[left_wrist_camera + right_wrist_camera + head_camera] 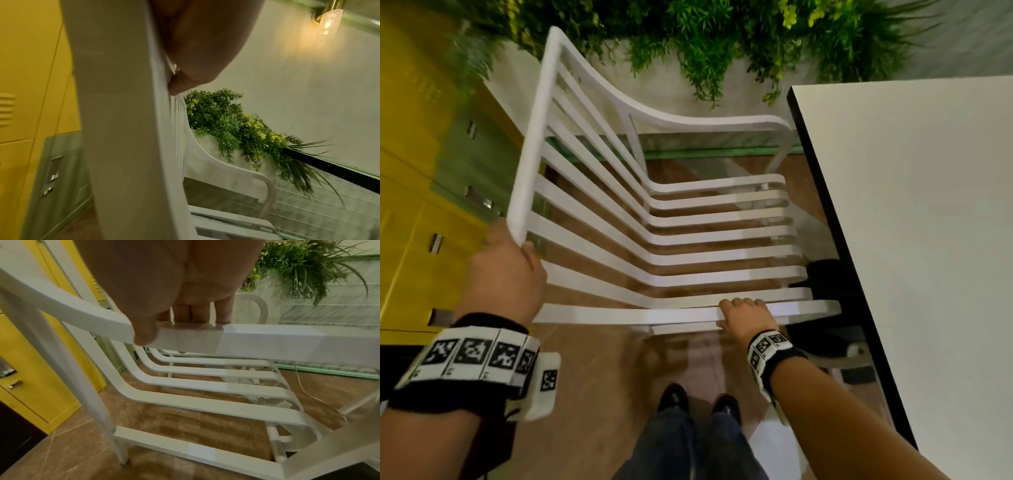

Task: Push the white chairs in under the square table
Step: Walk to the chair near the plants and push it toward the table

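A white slatted chair (722,236) stands beside the square white table (928,222), its seat facing the table's black edge and its front slat ends close to that edge. My left hand (506,270) grips the near end of the backrest's top rail (115,113), thumb in front and fingers hidden behind it. In the left wrist view my left hand (195,48) lies against that rail. My right hand (746,315) grips the near armrest (267,337); in the right wrist view my right hand (164,280) has its fingers curled over the armrest and its thumb on the near side.
Yellow lockers (410,205) stand close behind the chair on the left. Green plants (705,41) hang over a white planter beyond it. A dark object (825,308) sits under the table's near edge. My shoes (698,401) are on brown tile. A thin white cable (312,395) lies on the floor.
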A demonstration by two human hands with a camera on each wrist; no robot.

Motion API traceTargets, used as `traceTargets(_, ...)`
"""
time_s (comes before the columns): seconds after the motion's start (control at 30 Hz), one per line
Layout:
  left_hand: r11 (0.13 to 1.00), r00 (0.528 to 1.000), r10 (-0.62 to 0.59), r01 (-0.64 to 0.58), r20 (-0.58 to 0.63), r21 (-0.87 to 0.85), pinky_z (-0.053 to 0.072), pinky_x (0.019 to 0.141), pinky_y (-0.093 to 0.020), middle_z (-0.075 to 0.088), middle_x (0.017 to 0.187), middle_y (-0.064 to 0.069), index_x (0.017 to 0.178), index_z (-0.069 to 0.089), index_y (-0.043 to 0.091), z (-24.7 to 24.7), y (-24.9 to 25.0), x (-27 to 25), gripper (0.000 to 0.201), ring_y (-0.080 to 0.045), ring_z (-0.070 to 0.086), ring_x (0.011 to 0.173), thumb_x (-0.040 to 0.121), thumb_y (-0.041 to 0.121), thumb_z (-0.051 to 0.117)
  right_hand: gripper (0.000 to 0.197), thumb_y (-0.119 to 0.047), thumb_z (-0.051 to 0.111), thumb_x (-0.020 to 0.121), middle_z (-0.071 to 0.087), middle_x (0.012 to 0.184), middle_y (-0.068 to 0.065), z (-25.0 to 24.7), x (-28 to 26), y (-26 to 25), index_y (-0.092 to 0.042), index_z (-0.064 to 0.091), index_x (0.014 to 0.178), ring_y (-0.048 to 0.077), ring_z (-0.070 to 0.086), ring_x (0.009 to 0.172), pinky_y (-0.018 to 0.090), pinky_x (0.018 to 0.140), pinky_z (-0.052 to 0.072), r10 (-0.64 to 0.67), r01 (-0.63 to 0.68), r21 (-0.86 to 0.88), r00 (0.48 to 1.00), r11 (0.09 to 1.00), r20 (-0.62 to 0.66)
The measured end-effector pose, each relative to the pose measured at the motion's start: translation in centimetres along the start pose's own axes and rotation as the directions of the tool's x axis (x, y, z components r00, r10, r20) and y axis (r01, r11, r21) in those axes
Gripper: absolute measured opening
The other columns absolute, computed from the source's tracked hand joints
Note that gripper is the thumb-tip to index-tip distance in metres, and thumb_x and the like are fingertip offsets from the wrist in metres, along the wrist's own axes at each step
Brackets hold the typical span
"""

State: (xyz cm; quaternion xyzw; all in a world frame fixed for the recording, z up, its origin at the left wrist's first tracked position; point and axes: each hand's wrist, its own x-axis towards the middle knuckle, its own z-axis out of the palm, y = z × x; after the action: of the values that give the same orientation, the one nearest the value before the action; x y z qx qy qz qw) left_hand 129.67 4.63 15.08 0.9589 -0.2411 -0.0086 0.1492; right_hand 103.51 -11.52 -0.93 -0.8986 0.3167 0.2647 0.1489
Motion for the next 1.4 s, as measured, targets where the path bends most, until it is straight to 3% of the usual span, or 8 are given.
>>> traceTargets(0.1,1.0,1.0,0.004,-0.004,0.012,-0.01,0.044,0.057,-0.049,0.057,0.093,-0.036,0.117,0.043,-0.003,-0.1,0.9,-1.6,0.029,-0.051,0.057,0.077,0.095,0.014,0.05,0.036,-0.036,0.043,0.097,0.056,0.126,0.014,0.7,-1.0,1.0,-0.011,0.043,0.123,0.033,0.049,0.115,0.046,0.098,0.035,0.0,0.0,-0.01,1.0,1.0,0.007)
traceTargets(0.23,0.999,0.998,-0.048,0.048,0.042,-0.013,0.041,0.055,-0.046,0.058,0.092,-0.034,0.123,0.041,0.001,0.0,2.5,-3.8,0.032,-0.049,0.057,0.076,0.096,0.017,0.048,0.035,-0.037,0.044,0.097,0.056,0.125,0.013,1.6,-2.5,2.8,-0.013,0.043,0.123,0.033,0.05,0.115,0.046,0.099,0.036,0.01,-0.01,0.0,1.0,1.0,0.015)
traceTargets(0.4,0.998,0.998,-0.048,0.049,0.032,-0.035,0.038,0.055,-0.04,0.058,0.086,-0.025,0.126,0.041,0.003,0.2,3.9,-4.8,0.034,-0.032,0.045,0.066,0.097,0.018,0.047,0.035,-0.039,0.044,0.096,0.058,0.124,0.01,2.2,-3.3,4.2,-0.017,0.044,0.123,0.031,0.052,0.112,0.043,0.097,0.037,0.011,-0.011,0.019,1.0,1.0,-0.013)
traceTargets(0.6,0.997,0.997,-0.073,0.074,0.021,-0.029,0.038,0.055,-0.039,0.06,0.091,-0.025,0.128,0.041,0.004,0.0,4.3,-4.7,0.035,-0.03,0.045,0.067,0.097,0.02,0.046,0.035,-0.042,0.042,0.096,0.058,0.123,0.009,2.2,-3.2,4.5,-0.02,0.043,0.123,0.03,0.052,0.112,0.043,0.098,0.036,-0.005,0.004,0.025,1.0,1.0,0.014)
traceTargets(0.87,0.999,0.998,-0.048,0.049,0.027,-0.024,0.044,0.061,-0.046,0.061,0.097,-0.03,0.137,0.037,0.004,0.2,2.2,-6.4,0.044,-0.046,0.059,0.081,0.097,0.019,0.047,0.036,-0.039,0.041,0.096,0.057,0.125,0.01,2.9,-4.4,3.2,-0.019,0.042,0.126,0.03,0.051,0.113,0.042,0.097,0.038,0.005,-0.005,0.003,1.0,1.0,0.015)
traceTargets(1.03,0.999,0.999,-0.04,0.04,0.023,-0.022,0.038,0.059,-0.042,0.061,0.097,-0.03,0.133,0.04,0.004,0.3,3.2,-5.4,0.04,-0.046,0.059,0.083,0.097,0.02,0.047,0.035,-0.041,0.043,0.096,0.059,0.119,0.011,2.1,-4.0,3.8,-0.018,0.044,0.122,0.031,0.053,0.109,0.042,0.094,0.038,0.02,-0.02,-0.008,1.0,1.0,0.013)
traceTargets(1.4,1.0,1.0,-0.021,0.021,0.003,0.016,0.038,0.056,-0.044,0.061,0.094,-0.03,0.13,0.042,0.003,0.6,2.7,-5.7,0.038,-0.049,0.058,0.081,0.097,0.021,0.048,0.036,-0.041,0.044,0.096,0.058,0.12,0.011,2.4,-4.4,3.8,-0.02,0.043,0.124,0.032,0.051,0.111,0.043,0.097,0.034,0.037,-0.038,0.016,0.999,0.999,0.035)
